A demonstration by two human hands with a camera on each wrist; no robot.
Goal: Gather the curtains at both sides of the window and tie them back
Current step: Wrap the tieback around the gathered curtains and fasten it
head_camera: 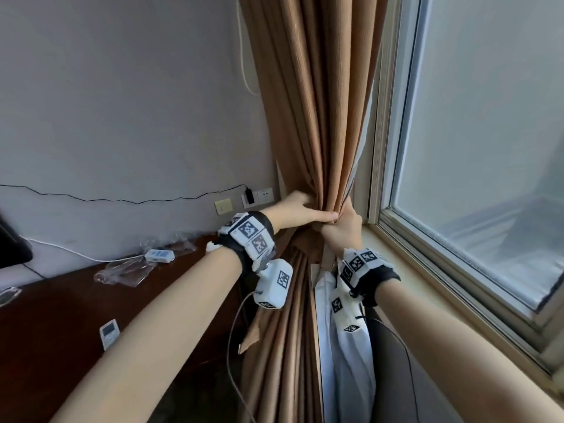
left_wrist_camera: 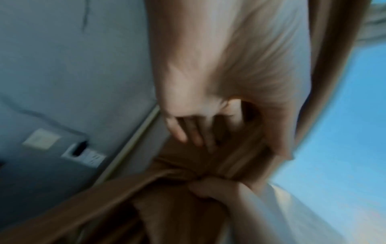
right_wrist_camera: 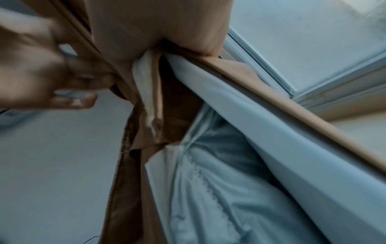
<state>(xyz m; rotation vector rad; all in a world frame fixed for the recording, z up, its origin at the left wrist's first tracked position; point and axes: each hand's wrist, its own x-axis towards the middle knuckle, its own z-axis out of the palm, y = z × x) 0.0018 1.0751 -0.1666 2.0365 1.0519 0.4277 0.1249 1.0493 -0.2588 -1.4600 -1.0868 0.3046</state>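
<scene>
A brown curtain (head_camera: 317, 117) hangs bunched into folds left of the window (head_camera: 488, 148). My left hand (head_camera: 300, 209) wraps the bundle from the left, thumb across the front. My right hand (head_camera: 343, 230) grips it from the right, just below, touching the left. The left wrist view is blurred: my left hand's fingers (left_wrist_camera: 188, 130) curl behind the cloth and my right hand (left_wrist_camera: 211, 188) is a fist at the pinch. White lining (head_camera: 345, 355) hangs under my right wrist, also white lining (right_wrist_camera: 208, 189). A flat brown strip (head_camera: 248, 338) dangles beside the bundle; whether a hand holds it is unclear.
A dark wooden desk (head_camera: 61, 331) stands at the left, carrying a small remote (head_camera: 109, 332), clear plastic bags (head_camera: 128, 271) and a white box (head_camera: 159, 255). Wall sockets (head_camera: 258, 196) with a plugged cable sit beside the curtain. The window sill (head_camera: 427, 285) runs along the right.
</scene>
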